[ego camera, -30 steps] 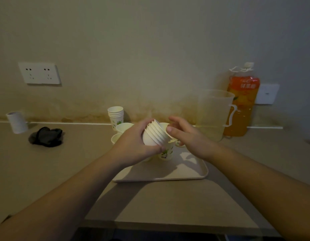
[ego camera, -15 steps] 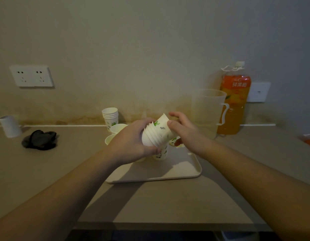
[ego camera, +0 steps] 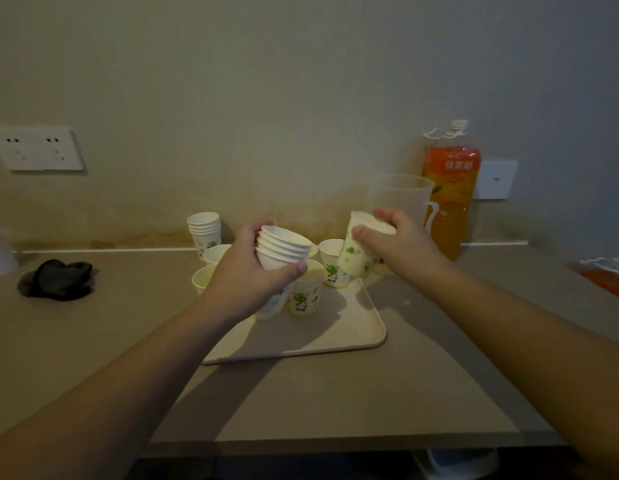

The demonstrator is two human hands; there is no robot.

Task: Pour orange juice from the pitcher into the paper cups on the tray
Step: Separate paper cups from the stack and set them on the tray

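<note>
The left hand (ego camera: pixel 252 268) grips a nested stack of paper cups (ego camera: pixel 282 247); the right hand (ego camera: pixel 394 244) pinches 1 paper cup (ego camera: pixel 358 251) above the tray (ego camera: pixel 336 327). The seemingly empty pitcher (ego camera: pixel 401 199) stands behind, beside the juice bottle (ego camera: pixel 450 195).

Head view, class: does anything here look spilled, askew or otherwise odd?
No spill shows. Oddities: the pitcher looks empty, the juice apparently in the bottle; the right hand holds a single cup tilted above the tray, while the left hand grips a nested stack.
</note>
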